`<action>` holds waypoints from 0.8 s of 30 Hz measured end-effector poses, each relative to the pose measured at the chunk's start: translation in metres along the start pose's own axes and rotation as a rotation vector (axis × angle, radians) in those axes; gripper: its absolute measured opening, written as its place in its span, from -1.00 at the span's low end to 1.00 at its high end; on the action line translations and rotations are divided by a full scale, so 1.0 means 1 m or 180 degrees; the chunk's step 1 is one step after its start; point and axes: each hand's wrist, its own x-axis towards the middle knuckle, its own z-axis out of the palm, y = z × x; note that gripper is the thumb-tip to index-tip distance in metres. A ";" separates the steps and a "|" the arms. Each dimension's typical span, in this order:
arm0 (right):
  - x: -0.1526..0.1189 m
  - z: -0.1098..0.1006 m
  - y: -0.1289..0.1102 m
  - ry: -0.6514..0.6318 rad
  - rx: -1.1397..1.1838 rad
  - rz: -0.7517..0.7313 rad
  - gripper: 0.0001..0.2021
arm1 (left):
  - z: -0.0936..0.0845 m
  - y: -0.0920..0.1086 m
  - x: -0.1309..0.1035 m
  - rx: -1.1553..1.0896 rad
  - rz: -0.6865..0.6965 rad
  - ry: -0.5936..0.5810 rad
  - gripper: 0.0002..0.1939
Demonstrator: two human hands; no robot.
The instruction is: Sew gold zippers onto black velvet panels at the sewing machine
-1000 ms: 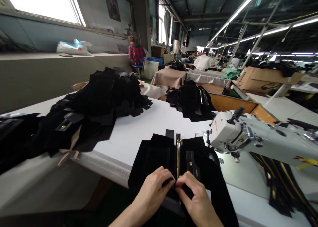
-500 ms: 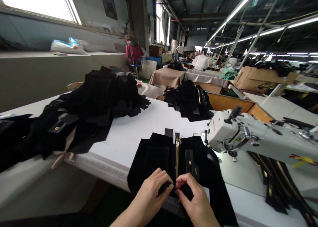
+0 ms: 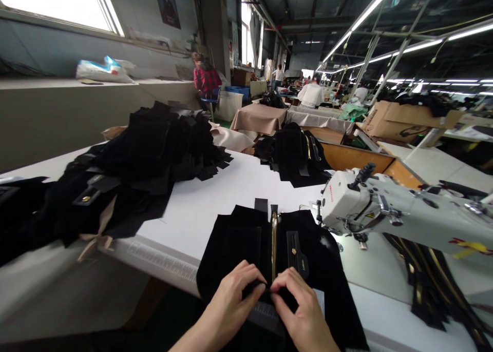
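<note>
A black fabric panel (image 3: 231,249) lies over the table's front edge, with a gold-toothed zipper (image 3: 274,239) running up its middle. To the right of the zipper sits a black label patch (image 3: 297,253) with a small gold fitting. At the zipper's lower end my left hand (image 3: 239,295) is closed, thumb and fingers pinching the black fabric. Close beside it my right hand (image 3: 298,303) pinches the fabric on the other side. The fingertips nearly meet and hide the zipper's end.
A white sewing machine (image 3: 370,208) stands at the right, with black-and-gold zipper strips (image 3: 427,280) beside it. Black fabric pieces (image 3: 150,141) are heaped at the left, and a smaller pile (image 3: 290,154) lies at the back. A ruler strip (image 3: 162,259) runs along the table edge.
Both hands stay at the zipper's lower end, still pinching. The left fingertips have shifted very slightly left, widening the gap between the hands a little.
</note>
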 end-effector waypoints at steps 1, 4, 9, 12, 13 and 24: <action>0.000 0.000 0.000 0.0000 0.0007 0.0013 -0.87 | 0.001 -0.001 0.000 0.0026 0.0034 0.0037 -0.78; 0.000 0.000 -0.001 0.0017 0.0007 0.0010 -0.87 | 0.004 -0.005 -0.001 0.0132 0.0168 0.0149 -0.78; -0.002 -0.006 -0.001 0.0020 -0.0090 -0.0187 -0.86 | 0.011 -0.011 -0.014 0.0748 0.1121 0.0561 -0.78; -0.007 -0.012 0.001 0.0092 -0.0319 -0.0422 -0.81 | 0.015 -0.012 -0.026 0.1273 0.1874 0.0530 -0.67; -0.009 -0.015 0.001 0.0136 -0.0423 -0.0501 -0.79 | 0.017 -0.013 -0.029 0.1439 0.2023 0.0517 -0.65; -0.055 -0.021 0.031 0.0201 -0.1868 -0.1282 -0.73 | 0.029 -0.027 -0.039 0.1830 0.2183 0.0887 -0.62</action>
